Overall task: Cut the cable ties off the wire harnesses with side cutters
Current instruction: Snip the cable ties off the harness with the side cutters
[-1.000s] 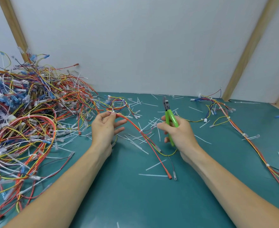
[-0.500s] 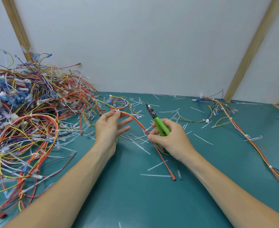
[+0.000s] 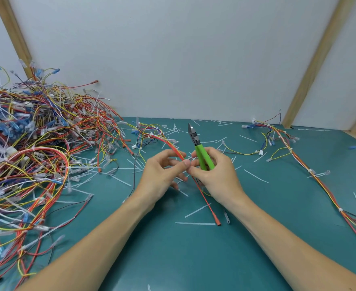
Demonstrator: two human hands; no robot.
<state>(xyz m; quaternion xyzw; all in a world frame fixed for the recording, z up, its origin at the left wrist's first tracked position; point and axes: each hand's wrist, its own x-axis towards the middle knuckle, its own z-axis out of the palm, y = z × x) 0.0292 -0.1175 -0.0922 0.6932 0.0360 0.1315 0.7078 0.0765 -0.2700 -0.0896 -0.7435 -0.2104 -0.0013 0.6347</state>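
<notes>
My left hand [image 3: 162, 175] and my right hand [image 3: 217, 175] meet at the table's middle, fingertips touching on a red and yellow wire harness [image 3: 168, 145]. That harness arcs from a small loop at the back down between my hands to a red terminal [image 3: 217, 223]. My left thumb and fingers pinch the harness. My right hand holds green-handled side cutters [image 3: 202, 156], jaws pointing up and away, and its fingertips also touch the harness. Whether a cable tie sits at the pinch point I cannot tell.
A big tangled pile of harnesses [image 3: 36, 154] fills the left of the green table [image 3: 172, 259]. A long harness [image 3: 311, 171] lies stretched along the right side. Several cut white tie pieces [image 3: 196, 223] are scattered about. A white wall with wooden battens stands behind.
My left hand slid down the harness towards me and to the right. My right hand, with the cutters, moved left to meet it; the cutters' jaws swung upright.
</notes>
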